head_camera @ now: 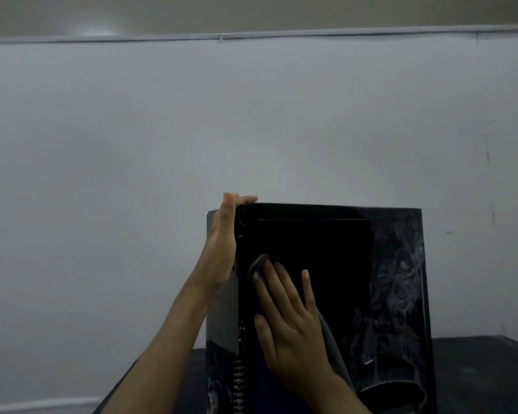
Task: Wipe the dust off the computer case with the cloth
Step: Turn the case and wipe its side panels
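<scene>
A glossy black computer case stands upright on a dark table, its shiny side panel facing me. My right hand lies flat on that panel with fingers spread, pressing a grey cloth against it; cloth shows above the fingertips and hangs down by the wrist. My left hand steadies the case at its left side, palm against the edge and fingertips hooked over the top left corner.
The dark table reaches right and toward me from the case. A plain pale wall fills the background, with a thin rail running along it near the top. Ports and vent slots line the case's left rear face.
</scene>
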